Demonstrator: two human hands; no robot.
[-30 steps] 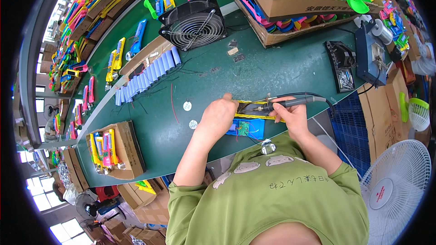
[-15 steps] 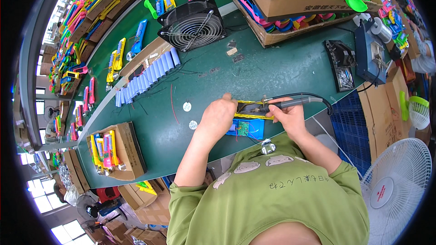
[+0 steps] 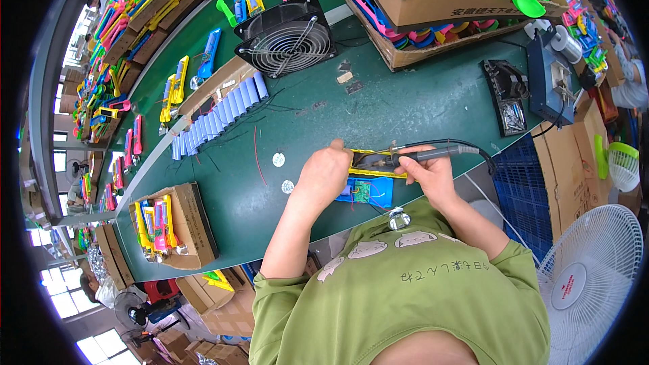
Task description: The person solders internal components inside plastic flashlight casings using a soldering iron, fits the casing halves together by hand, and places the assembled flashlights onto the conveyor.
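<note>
My right hand (image 3: 430,174) grips a soldering iron (image 3: 433,154) with a dark handle, its tip pointing left into a yellow plastic casing (image 3: 382,173) on the bench. Closed fingers of my left hand (image 3: 327,170) press at the casing's left end; what they pinch is hidden. Just nearer to me, partly behind my left hand, lies a blue casing (image 3: 382,192) with a green circuit board (image 3: 362,191) and thin wires. A clear, silvery round lamp head (image 3: 399,219) sits at the bench edge against my green shirt.
A row of lavender battery cells (image 3: 220,116) lies to the left, beyond two white round stickers (image 3: 278,159). A black fan (image 3: 291,40) stands at the back. Cartons of coloured casings (image 3: 460,10) and a soldering station (image 3: 551,81) are at right; a small carton (image 3: 196,230) is near left.
</note>
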